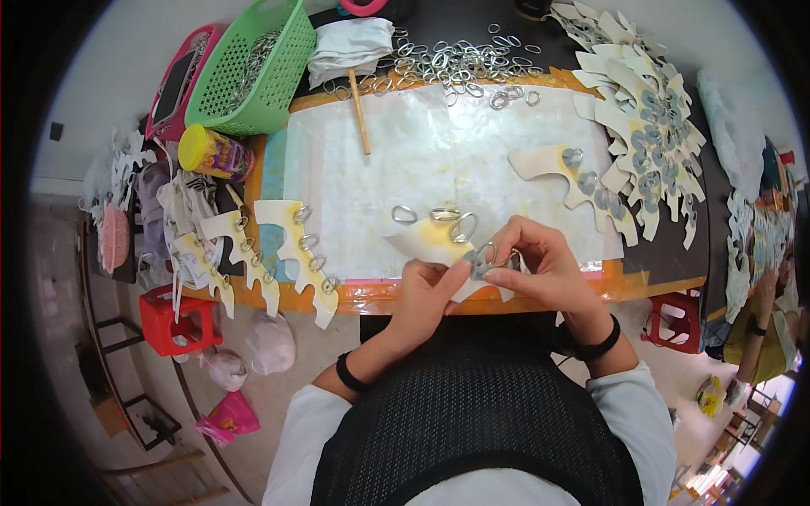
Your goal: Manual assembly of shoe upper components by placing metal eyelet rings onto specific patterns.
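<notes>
With both hands pinched shut at six o'clock, the left hand [426, 291] should steady the cream leather piece [430, 240] flat while the right hand [540, 266] threads its metal ring [483, 253] squarely.

1. Green plastic mesh basket [253, 67] at top left, metal rings inside.
2. Pink plastic tray [180, 78] just left of the basket.
3. Yellow-lidded round jar [213, 152] lying below the basket.
4. Thin wooden stick [360, 111] on the pale plastic work sheet [422, 152].
5. Heap of loose oval metal rings [460, 63] along the far table edge.
6. Folded white cloth [350, 46] beside the ring heap.
7. Fanned stack of cream cut-out pieces with grey tabs [645, 126] at right.
8. Two cream cut-out pieces with rings fitted [278, 257] at left.
9. Red plastic stool [175, 320] on the floor.
</notes>
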A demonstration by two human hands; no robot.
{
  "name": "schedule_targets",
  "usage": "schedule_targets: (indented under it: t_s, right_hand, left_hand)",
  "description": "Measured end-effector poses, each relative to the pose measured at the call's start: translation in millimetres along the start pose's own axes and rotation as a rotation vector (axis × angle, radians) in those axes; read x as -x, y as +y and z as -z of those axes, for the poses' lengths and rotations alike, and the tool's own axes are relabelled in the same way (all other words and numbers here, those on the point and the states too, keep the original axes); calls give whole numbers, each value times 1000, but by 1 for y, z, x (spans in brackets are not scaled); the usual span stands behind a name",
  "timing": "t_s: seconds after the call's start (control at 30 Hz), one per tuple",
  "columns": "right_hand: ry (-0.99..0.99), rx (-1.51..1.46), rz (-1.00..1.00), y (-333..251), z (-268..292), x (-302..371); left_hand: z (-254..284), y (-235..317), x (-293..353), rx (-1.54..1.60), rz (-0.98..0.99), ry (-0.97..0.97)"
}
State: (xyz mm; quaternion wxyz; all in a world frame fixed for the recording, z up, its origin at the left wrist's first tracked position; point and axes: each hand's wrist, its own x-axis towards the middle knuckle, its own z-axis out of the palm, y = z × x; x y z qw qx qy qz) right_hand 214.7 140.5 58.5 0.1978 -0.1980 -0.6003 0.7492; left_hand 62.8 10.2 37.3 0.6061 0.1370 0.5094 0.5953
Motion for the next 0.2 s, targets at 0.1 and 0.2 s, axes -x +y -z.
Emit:
schedule_targets:
  t_s: [0.1,0.2]
  right_hand:
    - [-5,-72,23,4,0,1]
    - [36,-127,14,-1,0,2]
  left_hand:
    - [-6,-2,-8,-68,-282,5]
    - [-4,-2,-6,-227,-395,45]
